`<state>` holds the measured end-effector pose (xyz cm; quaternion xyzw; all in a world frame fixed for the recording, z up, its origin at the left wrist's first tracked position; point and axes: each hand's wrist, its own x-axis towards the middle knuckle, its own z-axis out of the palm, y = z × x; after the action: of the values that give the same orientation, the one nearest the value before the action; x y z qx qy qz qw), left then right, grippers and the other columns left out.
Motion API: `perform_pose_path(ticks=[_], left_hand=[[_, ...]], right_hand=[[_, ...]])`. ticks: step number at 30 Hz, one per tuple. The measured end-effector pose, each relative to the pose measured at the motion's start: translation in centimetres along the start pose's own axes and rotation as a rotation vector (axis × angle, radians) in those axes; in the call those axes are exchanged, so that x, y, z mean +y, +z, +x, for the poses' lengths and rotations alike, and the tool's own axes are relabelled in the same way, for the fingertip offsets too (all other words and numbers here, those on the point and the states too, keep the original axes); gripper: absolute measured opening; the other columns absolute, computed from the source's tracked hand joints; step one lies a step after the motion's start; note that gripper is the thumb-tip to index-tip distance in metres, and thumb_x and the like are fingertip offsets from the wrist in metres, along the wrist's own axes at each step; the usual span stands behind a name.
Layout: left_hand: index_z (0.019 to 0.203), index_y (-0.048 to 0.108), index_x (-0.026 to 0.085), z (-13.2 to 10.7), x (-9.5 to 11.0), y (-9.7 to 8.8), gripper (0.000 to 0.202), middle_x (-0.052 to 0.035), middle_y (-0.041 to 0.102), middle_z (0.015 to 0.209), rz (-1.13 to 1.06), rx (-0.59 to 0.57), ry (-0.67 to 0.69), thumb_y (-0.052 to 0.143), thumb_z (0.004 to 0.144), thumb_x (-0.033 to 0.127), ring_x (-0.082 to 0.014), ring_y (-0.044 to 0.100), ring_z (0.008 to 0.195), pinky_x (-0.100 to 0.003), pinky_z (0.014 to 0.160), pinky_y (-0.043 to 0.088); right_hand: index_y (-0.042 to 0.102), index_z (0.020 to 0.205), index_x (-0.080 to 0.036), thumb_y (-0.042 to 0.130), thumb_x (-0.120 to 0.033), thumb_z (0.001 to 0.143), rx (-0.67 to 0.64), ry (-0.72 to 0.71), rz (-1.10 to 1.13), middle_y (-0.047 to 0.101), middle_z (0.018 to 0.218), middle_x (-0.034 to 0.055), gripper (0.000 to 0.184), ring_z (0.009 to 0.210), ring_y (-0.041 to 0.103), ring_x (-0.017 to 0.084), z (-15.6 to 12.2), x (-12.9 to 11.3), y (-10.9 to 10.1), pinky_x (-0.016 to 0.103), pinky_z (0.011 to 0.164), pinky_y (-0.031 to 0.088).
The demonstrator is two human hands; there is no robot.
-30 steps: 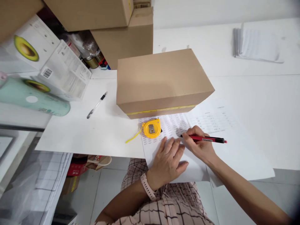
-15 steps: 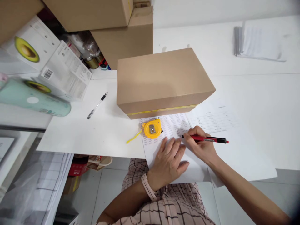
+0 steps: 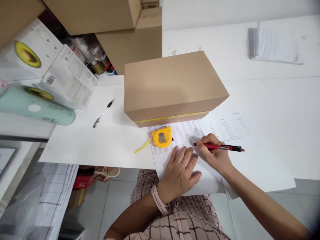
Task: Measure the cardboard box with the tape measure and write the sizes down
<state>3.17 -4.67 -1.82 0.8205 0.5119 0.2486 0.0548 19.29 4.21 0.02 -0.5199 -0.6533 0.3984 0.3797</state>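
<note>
My right hand point(image 3: 215, 154) grips a red and black pen point(image 3: 225, 147), its tip at a printed sheet of paper point(image 3: 181, 131). Flat on the lower part of that sheet lies my left hand point(image 3: 181, 170), fingers stretched out and holding nothing. A yellow tape measure point(image 3: 162, 137) rests on the sheet just above the left fingertips, a short bit of its yellow strap reaching left. Behind it a closed cardboard box point(image 3: 172, 85) covers the top of the sheet. Another printed sheet point(image 3: 252, 156) lies under my right forearm.
A clear pen with black ends point(image 3: 103, 113) lies left of the box. Further left are a mint green bottle point(image 3: 37, 106) and white cartons with avocado pictures point(image 3: 68, 78). Larger cardboard boxes point(image 3: 135, 46) are stacked behind. A stack of papers point(image 3: 276, 45) sits at the back right.
Both hands and the things on the table keep nearly the same places. The view has shifted very slightly.
</note>
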Motion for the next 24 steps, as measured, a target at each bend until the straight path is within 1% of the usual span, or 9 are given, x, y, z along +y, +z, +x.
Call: perform_pose_path(ticks=[4,7,9,13,16,20,24], left_hand=[[0.134,0.06,0.01,-0.06,0.05,0.0,0.05,-0.0154,0.061,0.146,0.0,0.005,0.0,0.051,0.102,0.048,-0.0306,0.052,0.139,-0.051,0.124,0.034],[0.133,0.06,0.01,-0.05,0.04,0.02,0.05,-0.0151,0.062,0.145,0.003,0.026,0.005,0.052,0.102,0.047,-0.0305,0.053,0.138,-0.051,0.124,0.035],[0.133,0.06,0.01,-0.03,0.02,0.02,0.05,-0.0154,0.062,0.145,0.002,0.02,0.004,0.051,0.102,0.047,-0.0303,0.052,0.138,-0.051,0.124,0.035],[0.135,0.059,0.01,-0.03,0.0,-0.03,0.051,-0.0151,0.061,0.147,-0.002,0.003,0.002,0.05,0.102,0.048,-0.0299,0.051,0.14,-0.051,0.124,0.035],[0.135,0.06,0.01,-0.04,0.01,-0.04,0.05,-0.0146,0.062,0.146,0.002,0.01,0.002,0.05,0.102,0.048,-0.0299,0.052,0.139,-0.05,0.125,0.034],[0.134,0.06,0.011,-0.04,0.04,0.03,0.05,-0.015,0.062,0.146,0.003,0.014,0.001,0.049,0.103,0.048,-0.0298,0.053,0.139,-0.05,0.124,0.035],[0.134,0.06,0.011,-0.04,0.05,0.1,0.05,-0.0153,0.062,0.146,0.006,0.013,0.003,0.049,0.103,0.048,-0.0299,0.053,0.139,-0.051,0.124,0.035]], right_hand=[[0.047,0.072,-0.024,0.065,-0.035,0.093,-0.028,0.001,0.015,0.049,0.061,-0.0041,0.03,0.055,0.043,0.012,-0.06,0.03,0.01,0.029,0.053,0.036],[0.048,0.072,-0.024,0.066,-0.035,0.093,-0.027,0.003,0.013,0.051,0.062,-0.0036,0.03,0.055,0.044,0.012,-0.08,0.1,0.01,0.029,0.053,0.037],[0.048,0.072,-0.024,0.066,-0.035,0.093,-0.027,0.007,0.018,0.051,0.062,-0.0036,0.03,0.055,0.043,0.012,-0.07,0.13,0.01,0.029,0.053,0.036],[0.048,0.071,-0.024,0.067,-0.035,0.092,0.018,0.0,0.04,0.052,0.064,-0.0029,0.031,0.057,0.044,0.013,-0.03,0.23,0.01,0.03,0.055,0.038],[0.05,0.072,-0.024,0.067,-0.035,0.093,0.042,-0.002,0.028,0.05,0.065,-0.003,0.029,0.057,0.043,0.013,-0.05,0.41,0.03,0.03,0.054,0.037],[0.05,0.072,-0.024,0.066,-0.035,0.093,0.035,0.002,0.005,0.049,0.063,-0.003,0.029,0.056,0.041,0.013,-0.04,0.44,0.04,0.03,0.052,0.036],[0.047,0.07,-0.024,0.067,-0.036,0.092,0.01,-0.003,0.043,0.049,0.063,-0.0031,0.032,0.057,0.042,0.013,0.02,0.09,-0.01,0.03,0.054,0.037]])
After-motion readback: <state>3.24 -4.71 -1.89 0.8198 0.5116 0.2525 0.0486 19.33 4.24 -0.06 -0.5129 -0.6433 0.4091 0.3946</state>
